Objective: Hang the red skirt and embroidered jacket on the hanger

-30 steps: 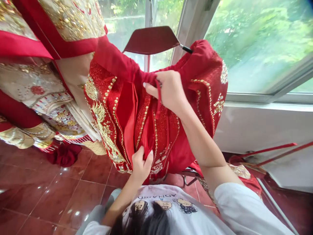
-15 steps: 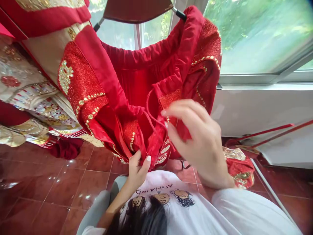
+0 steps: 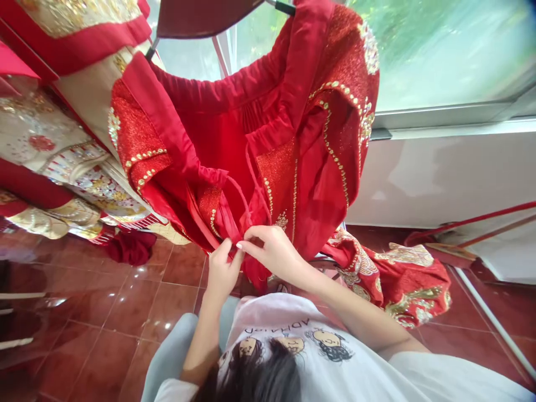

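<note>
A red skirt point(image 3: 218, 128) with a gathered waistband, glittery panels and gold beading hangs in front of me by two clips. A thin red drawstring point(image 3: 238, 192) trails from the waistband's open front toward my fingers. Low on that front, my left hand point(image 3: 221, 271) pinches a fold of the red fabric between thumb and fingers. My right hand point(image 3: 278, 251) meets it there, thumb and forefinger closed on the same red cloth or the string's end; I cannot tell which. The fingertips of both hands nearly touch.
A dark reddish-brown hanger point(image 3: 205, 19) carries the skirt. Beaded cream and red garments point(image 3: 84, 162) hang along the left. Another embroidered red garment point(image 3: 419, 285) sits low at the right, near a pale pole point(image 3: 489, 312). Windows point(image 3: 439, 56) are behind, red tiles point(image 3: 121, 307) below.
My right hand has come down and left from beside the drawstring to meet my left hand at the red fabric. The left keeps its pinch. The view has shifted slightly.
</note>
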A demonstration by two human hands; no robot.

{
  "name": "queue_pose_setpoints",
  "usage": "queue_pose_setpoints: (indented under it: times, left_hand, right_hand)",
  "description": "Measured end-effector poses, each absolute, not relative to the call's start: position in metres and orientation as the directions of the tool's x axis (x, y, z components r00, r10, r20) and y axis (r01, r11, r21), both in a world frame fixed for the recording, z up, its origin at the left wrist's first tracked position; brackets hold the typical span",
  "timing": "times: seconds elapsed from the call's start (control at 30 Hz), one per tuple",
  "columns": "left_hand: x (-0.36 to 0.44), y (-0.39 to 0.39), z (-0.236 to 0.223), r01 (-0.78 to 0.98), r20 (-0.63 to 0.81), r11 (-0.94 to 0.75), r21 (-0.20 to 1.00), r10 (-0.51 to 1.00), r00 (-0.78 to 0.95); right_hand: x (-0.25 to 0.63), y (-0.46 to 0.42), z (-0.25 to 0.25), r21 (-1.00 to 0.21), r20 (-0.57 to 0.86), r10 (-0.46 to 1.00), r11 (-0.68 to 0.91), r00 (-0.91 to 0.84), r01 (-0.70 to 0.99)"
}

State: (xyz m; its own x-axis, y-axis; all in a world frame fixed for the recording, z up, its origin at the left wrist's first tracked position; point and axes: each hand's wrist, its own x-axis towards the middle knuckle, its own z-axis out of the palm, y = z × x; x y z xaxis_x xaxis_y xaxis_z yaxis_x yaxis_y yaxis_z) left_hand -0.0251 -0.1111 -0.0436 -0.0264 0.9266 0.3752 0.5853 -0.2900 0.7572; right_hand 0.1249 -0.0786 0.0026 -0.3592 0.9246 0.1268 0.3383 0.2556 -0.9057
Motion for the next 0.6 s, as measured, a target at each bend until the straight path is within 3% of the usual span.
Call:
queue_pose_setpoints:
  times: [0.07, 0.13, 0.2, 0.27, 0.4, 0.6]
  left_hand:
    - [-0.025, -0.11, -0.04, 0.599, 0.415, -0.328, 0.73, 0.91, -0.007]
    - [-0.024, -0.106, -0.039, 0.594, 0.452, -0.367, 0.716, 0.892, 0.006]
    - [-0.022, -0.099, -0.042, 0.567, 0.473, -0.395, 0.723, 0.881, 0.012]
    - [-0.018, -0.09, -0.051, 0.521, 0.478, -0.408, 0.75, 0.878, 0.0]
    - [-0.004, -0.074, -0.078, 0.466, 0.484, -0.389, 0.795, 0.869, -0.1]
    - [-0.001, -0.061, -0.103, 0.513, 0.519, -0.384, 0.768, 0.842, -0.148]
  right_hand:
    - [0.13, -0.076, 0.0, -0.997, 0.009, 0.937, 0.034, -0.348, 0.066]
    - [0.134, -0.075, -0.003, -0.956, -0.178, 0.9, -0.254, -0.398, -0.147]
    - [0.136, -0.074, -0.005, -0.848, -0.316, 0.802, -0.478, -0.506, -0.228]
    - [0.135, -0.073, -0.006, -0.776, -0.356, 0.73, -0.579, -0.583, -0.25]
    - [0.126, -0.072, -0.006, -0.746, -0.342, 0.815, -0.538, -0.468, -0.392]
    - [0.109, -0.066, 0.017, -0.751, -0.242, 0.945, -0.327, -0.221, -0.573]
